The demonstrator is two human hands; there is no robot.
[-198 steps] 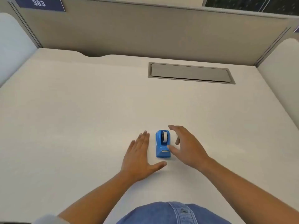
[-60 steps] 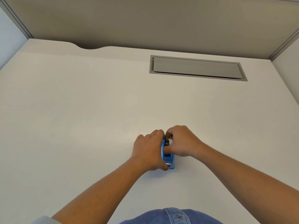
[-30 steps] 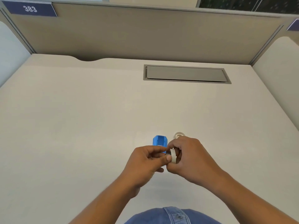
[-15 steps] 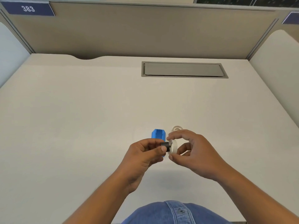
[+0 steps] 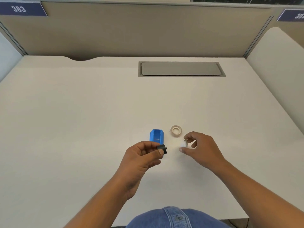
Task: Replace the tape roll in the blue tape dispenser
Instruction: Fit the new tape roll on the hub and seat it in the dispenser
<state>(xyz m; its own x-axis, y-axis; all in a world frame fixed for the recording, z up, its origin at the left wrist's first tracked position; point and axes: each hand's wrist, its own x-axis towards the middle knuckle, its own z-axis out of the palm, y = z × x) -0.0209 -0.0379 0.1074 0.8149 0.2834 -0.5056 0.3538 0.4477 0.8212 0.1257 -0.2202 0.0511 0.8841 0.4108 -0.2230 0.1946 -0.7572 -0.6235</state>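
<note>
Hands now parted at lower centre: left hand (image 5: 141,159) pinching black cylindrical plastic spool core (image 5: 162,148), right hand (image 5: 199,149) pinching what looks like a blurred whitish tape roll (image 5: 184,143); blue plastic tape dispenser (image 5: 156,137) empty.

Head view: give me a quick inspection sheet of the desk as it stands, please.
Surface: pale desk, mostly bare, grey flap set in at the back.
Job's things: blue dispenser on the desk, its cradle empty; tape roll lying flat just right of it, apart.
Clutter: nothing seen.
Hands: left hand pinches the black spindle; right hand holds a whitish roll, blurred.
Cables: nothing seen.
Surroundings: beige partition behind, number plate 383 at top left, white side panels.
</note>
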